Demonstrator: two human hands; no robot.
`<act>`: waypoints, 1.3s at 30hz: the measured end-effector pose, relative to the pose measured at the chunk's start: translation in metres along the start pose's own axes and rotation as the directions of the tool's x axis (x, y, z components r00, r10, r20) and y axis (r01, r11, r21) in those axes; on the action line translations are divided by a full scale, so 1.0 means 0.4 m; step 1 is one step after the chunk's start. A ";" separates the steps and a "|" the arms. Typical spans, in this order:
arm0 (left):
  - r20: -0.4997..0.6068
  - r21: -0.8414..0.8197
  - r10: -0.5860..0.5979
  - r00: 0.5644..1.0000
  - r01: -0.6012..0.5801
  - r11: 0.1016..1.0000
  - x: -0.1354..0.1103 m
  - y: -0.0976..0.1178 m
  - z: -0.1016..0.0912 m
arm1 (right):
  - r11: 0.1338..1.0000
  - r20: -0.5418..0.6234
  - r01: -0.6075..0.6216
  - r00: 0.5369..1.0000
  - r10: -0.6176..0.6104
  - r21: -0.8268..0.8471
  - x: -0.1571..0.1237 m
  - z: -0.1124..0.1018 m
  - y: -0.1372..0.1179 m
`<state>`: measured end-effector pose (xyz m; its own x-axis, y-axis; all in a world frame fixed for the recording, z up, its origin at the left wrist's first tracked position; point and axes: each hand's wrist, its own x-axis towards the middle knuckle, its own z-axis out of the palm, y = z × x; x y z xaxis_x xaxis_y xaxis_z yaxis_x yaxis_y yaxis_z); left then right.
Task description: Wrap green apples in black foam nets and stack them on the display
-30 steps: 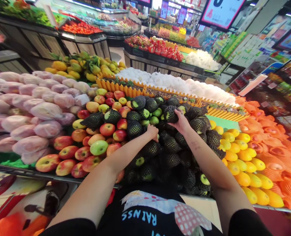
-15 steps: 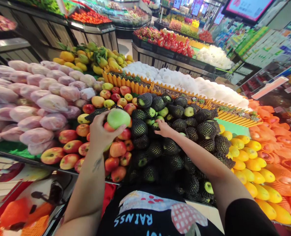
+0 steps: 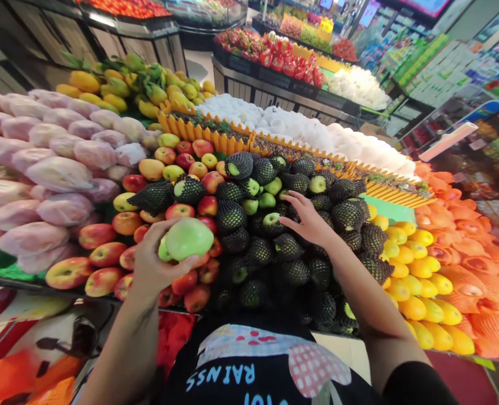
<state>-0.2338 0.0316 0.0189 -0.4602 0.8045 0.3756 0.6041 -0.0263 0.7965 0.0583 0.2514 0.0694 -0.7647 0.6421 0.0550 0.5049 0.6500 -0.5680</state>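
Observation:
My left hand [image 3: 154,264] is closed around a bare green fruit [image 3: 189,238] and holds it above the red and yellow apples [image 3: 106,253] at the front of the display. My right hand [image 3: 307,219] reaches into the heap of green fruits in black foam nets [image 3: 300,264]. Its fingers are spread and rest on the netted fruits near the middle of the heap, holding nothing. Both bare forearms stretch forward from my black printed shirt [image 3: 249,371].
Pink-wrapped fruits [image 3: 42,169] lie at the left, yellow mangoes [image 3: 418,281] and orange-netted fruits [image 3: 481,270] at the right. White-netted fruits [image 3: 317,135] sit behind an orange paper fence [image 3: 215,140]. Further produce stands [image 3: 283,84] fill the back of the shop.
My left hand picked a green fruit from the display and drew it down towards me. My right hand shifted left from the top of the netted heap, then settled near its middle.

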 end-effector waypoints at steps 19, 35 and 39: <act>0.924 -0.083 0.257 0.285 -0.506 0.859 -0.186 0.086 0.254 | -0.151 0.036 0.095 0.724 0.689 0.984 -0.633 0.139 -0.026; 0.726 0.132 0.262 0.636 -0.503 0.854 -0.129 0.107 0.349 | -0.179 0.042 0.114 0.723 0.690 0.977 -0.654 0.191 -0.011; 0.693 0.193 0.215 0.688 -0.464 0.865 -0.153 0.098 0.413 | -0.168 0.052 0.076 0.761 0.647 0.983 -0.623 0.205 -0.029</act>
<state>-0.0745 0.0793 -0.0512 0.2641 0.9591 0.1013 0.8612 -0.2818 0.4230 0.2104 0.0506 -0.0050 -0.2757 0.8880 -0.3681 -0.5363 -0.4599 -0.7077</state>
